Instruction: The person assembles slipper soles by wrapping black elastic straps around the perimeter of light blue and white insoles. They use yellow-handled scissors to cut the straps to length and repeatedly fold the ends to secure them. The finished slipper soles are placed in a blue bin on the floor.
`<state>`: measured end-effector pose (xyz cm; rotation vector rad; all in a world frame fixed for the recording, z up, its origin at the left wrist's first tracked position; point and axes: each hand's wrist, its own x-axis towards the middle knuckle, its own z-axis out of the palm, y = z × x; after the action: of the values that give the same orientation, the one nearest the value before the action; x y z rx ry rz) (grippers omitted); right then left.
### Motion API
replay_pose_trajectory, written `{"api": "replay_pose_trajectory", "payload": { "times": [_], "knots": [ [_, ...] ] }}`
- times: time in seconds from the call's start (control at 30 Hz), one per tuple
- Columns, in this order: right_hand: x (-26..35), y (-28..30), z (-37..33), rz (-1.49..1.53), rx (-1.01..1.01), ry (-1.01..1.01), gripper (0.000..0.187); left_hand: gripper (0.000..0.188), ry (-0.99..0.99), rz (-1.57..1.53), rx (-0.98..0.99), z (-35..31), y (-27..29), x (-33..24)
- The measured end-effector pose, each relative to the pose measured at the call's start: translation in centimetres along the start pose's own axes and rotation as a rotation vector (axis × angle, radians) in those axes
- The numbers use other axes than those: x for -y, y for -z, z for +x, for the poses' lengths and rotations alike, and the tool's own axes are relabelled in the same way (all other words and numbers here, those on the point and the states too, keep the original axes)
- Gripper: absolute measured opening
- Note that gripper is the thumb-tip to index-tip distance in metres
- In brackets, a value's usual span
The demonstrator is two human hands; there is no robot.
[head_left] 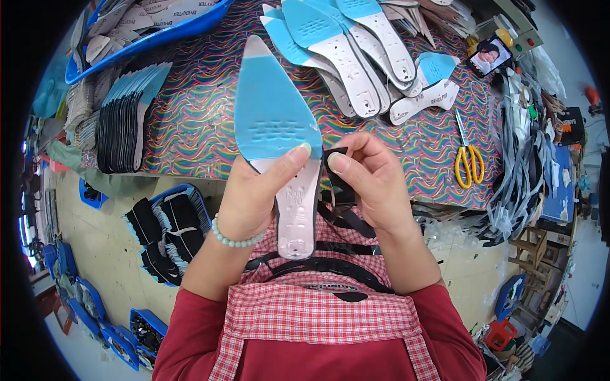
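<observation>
Seen from above, a worktop (190, 127) covered in a cloth of wavy, many-coloured stripes fills the upper part of the view, above a pale floor. At far left a blue tray (159, 35) heaped with grey insole pieces sits at the worktop's back edge, and below it a row of dark insoles with blue tips (124, 120) stands on edge, packed tight. On the floor lower left, blue bins (168, 232) hold black pieces with pale edging. In the middle, the left hand (254, 197) grips a long, pointed shoe insole (279, 140) — its front half bright blue with small dimples, its heel half pale grey-pink with holes — thumb pressed across the line where blue meets grey, a pale green bead bracelet (232, 240) on the wrist. The insole is held up over the worktop's near edge, toe pointing away. Just beside it, touching its right edge, the right hand (372, 184) pinches a narrow black strap (335, 178) between thumb and fingers; more black straps (330, 260) trail down over a red-and-white checked apron (305, 311). Behind the hands, a fan of similar blue-and-grey insoles (356, 57) lies spread out. To the right lie yellow-handled scissors (469, 159), a small screen (489, 56) — and a mass of grey and white strips (521, 171) hanging over the worktop's right end.
</observation>
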<state>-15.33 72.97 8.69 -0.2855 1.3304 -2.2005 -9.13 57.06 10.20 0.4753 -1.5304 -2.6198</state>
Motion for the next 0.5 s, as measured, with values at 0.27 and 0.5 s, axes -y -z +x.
{"api": "replay_pose_trajectory", "payload": {
  "times": [0.27,0.5],
  "knots": [
    [-1.0,-0.6,0.1,0.083,-0.07,0.035,0.015,0.018,-0.128,0.012,-0.002,-0.2,0.4,1.4],
    [-0.9,-0.2,-0.5,-0.836,-0.054,0.512,0.013,0.025,-0.271,0.273,0.081,-0.8,0.8,1.0]
  ]
}}
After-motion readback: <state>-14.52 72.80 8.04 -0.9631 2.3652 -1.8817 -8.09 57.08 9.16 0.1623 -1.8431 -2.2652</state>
